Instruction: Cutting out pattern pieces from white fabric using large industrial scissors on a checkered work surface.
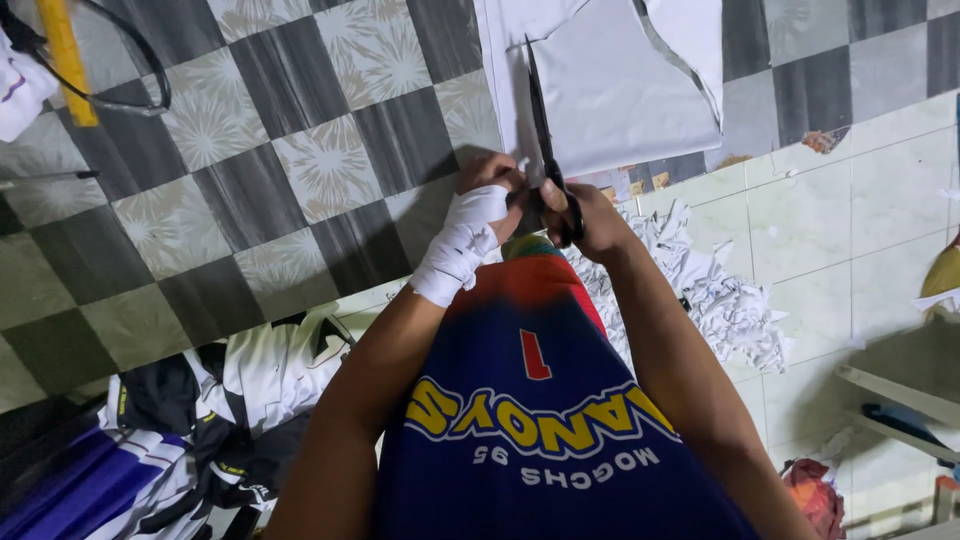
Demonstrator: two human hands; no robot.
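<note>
The right hand [585, 212] is clenched through the looped handles of a pair of long black-bladed steel scissors [545, 150], and the blades run up from it toward twelve o'clock, leaning a touch to eleven, so their long axis lies almost straight away from the person. The points rest on a sheet of thin white cloth [610, 90] spread at the twelve o'clock edge of the grey-and-cream checked mat [300, 160]. The left hand [480, 215], wrapped in a white bandage, is pinched shut on the near edge of that cloth, touching the scissor handles at nine o'clock of them.

I would judge the cloth light, limp and quick to wrinkle or slide, best held taut at its edge just beside the blades, as the bandaged hand does. The scissors look stiff and fairly heavy, sharp along the inner edges; the loops are the place to grip them.

A heap of white cloth scraps [720, 290] lies at four o'clock of the hands on the pale tiled floor [860, 220], and folded dark and white garments [230, 400] sit at eight o'clock.
</note>
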